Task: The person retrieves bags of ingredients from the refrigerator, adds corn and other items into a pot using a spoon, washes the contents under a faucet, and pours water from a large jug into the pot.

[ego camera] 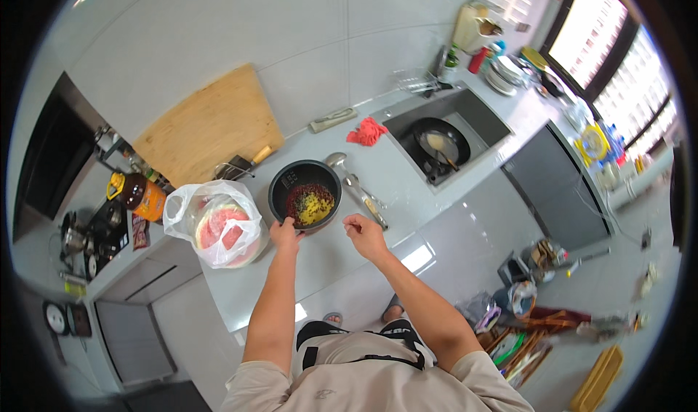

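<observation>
A dark rice cooker inner pot (278, 205) stands on the grey-white counter, holding dark red and black grains or beans with a yellow heap of grains (315, 209) on top. My left hand (286, 234) grips its near-left rim, thumb over the edge. Just right of the pot, my right hand (364, 236) hovers with its fingers curled together; nothing shows in it. Beyond that hand lie a metal ladle (337, 160) and another long-handled utensil (376, 213). Left of the pot, a white plastic bag (182, 226) holds cut watermelon (221, 225).
A wooden board (218, 117) leans on the wall beside a knife holder (235, 166). An oil bottle (144, 196) stands left, near the stove (106, 232). A red cloth (367, 132) lies by the sink (485, 112), which contains a black pan (462, 149). Stacked plates (504, 74) stand farther right.
</observation>
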Motion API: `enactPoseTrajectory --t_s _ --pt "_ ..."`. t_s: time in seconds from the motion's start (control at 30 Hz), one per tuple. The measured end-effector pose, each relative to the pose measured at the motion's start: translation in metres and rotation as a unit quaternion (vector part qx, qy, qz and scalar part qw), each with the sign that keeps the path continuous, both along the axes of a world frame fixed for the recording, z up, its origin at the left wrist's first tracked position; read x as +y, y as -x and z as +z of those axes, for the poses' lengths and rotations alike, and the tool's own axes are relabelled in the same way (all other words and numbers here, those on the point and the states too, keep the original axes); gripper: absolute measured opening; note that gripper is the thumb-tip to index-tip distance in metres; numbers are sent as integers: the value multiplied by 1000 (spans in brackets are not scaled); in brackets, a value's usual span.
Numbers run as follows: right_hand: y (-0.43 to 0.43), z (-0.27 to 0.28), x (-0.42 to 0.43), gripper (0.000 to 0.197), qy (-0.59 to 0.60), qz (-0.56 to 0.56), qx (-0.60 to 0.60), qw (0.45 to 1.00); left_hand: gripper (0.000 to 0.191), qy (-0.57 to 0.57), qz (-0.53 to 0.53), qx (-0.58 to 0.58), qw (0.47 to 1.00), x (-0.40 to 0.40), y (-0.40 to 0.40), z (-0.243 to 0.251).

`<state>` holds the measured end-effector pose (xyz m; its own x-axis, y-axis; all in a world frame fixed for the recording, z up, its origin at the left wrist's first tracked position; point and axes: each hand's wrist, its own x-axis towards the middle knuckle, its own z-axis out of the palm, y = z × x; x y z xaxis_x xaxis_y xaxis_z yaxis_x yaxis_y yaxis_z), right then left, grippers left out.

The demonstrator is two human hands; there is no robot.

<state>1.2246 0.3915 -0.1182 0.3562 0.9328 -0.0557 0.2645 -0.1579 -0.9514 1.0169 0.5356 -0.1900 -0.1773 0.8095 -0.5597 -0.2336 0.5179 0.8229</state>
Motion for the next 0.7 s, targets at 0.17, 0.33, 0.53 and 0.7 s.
enactPoseTrajectory --t_s 0.17,0.33,0.53,0.7 --pt "-77 -6 43 19 5 80 -16 997 26 -36 37 43 998 -27 -15 23" --pt "-143 18 102 36 -62 32 12 997 17 -106 28 101 989 -24 -75 102" --pt "-268 34 158 34 -75 -46 -6 996 12 -97 -70 42 992 18 -208 117" --pt "-407 21 175 28 -74 -129 -91 985 13 -72 -140 -21 987 44 -353 107"
